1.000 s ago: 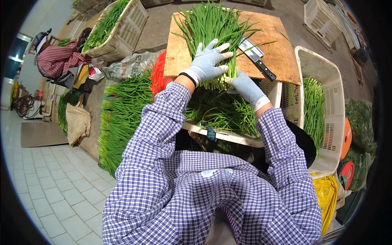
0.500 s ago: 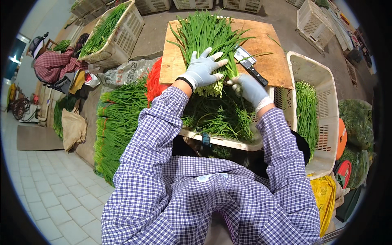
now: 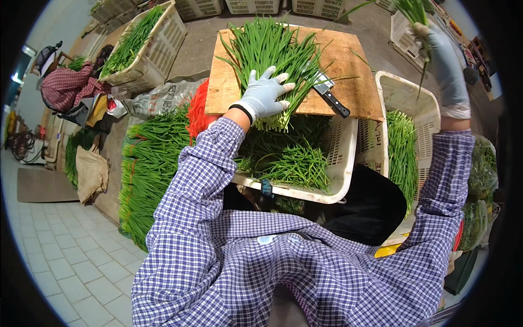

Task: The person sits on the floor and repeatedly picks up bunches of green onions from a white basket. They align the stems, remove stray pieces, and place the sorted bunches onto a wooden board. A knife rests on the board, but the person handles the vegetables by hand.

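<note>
A big pile of garlic chives [image 3: 272,49] lies on the wooden board [image 3: 354,52], cut ends toward me. Pressing on its near part, my left hand [image 3: 263,94], in a pale glove, is open with fingers spread. At the upper right my gloved right hand [image 3: 438,46] is raised high, closed around a small bunch of chives [image 3: 411,12]; one strand dangles below the hand. Beside the pile rests a cleaver [image 3: 330,99], its black handle pointing toward me and its blade partly under leaves.
Below the board a white crate [image 3: 340,185] holds loose greens. Another crate [image 3: 436,109] with chives stands to its right. Tied chive bundles [image 3: 155,180] and red ties [image 3: 200,111] are on the left. Farther back are a full crate [image 3: 171,41] and a person in a checked shirt [image 3: 68,87].
My right hand has swung from beside the pile up to the far right, carrying the small bunch away. My left hand stays on the pile, its fingers still spread.
</note>
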Tool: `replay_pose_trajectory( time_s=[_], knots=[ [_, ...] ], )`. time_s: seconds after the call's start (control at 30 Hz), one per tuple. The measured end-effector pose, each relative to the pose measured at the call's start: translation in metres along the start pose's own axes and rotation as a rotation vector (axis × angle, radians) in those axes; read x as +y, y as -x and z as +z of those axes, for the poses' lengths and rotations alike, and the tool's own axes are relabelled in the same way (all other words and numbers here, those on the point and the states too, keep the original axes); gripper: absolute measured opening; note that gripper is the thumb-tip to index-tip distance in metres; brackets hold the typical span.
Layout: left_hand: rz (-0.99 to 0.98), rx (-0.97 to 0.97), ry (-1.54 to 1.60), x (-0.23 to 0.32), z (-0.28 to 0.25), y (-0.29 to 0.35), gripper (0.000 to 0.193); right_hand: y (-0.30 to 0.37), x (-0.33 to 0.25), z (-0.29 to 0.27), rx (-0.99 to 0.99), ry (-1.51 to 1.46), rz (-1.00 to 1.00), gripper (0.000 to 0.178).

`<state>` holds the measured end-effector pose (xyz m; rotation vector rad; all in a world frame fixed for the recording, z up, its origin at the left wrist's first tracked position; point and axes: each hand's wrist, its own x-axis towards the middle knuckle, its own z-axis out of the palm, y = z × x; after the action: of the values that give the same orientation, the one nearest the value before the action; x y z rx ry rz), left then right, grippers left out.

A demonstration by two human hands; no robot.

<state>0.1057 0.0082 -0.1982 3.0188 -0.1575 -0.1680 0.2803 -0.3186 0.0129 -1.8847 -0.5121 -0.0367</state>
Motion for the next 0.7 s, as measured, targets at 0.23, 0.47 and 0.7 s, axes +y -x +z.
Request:
replay_pose_trajectory(
  time_s=[0.23, 0.47, 0.7],
  knots=[
    [0.029, 0.526, 0.438, -0.017, 0.006, 0.004, 0.068, 0.03, 0.168, 0.091, 0.108, 0.544, 0.161, 0.038],
    [-0.29, 0.781, 1.071, -0.048, 0.037, 0.049, 0.054, 0.075, 0.191, 0.116, -0.018, 0.985, -0.009, 0.059],
    [-0.234, 0.738, 0.787, -0.049, 0.065, 0.04, 0.069, 0.097, 0.086, 0.221, -0.436, 0.297, 0.261, 0.084]
  ],
)
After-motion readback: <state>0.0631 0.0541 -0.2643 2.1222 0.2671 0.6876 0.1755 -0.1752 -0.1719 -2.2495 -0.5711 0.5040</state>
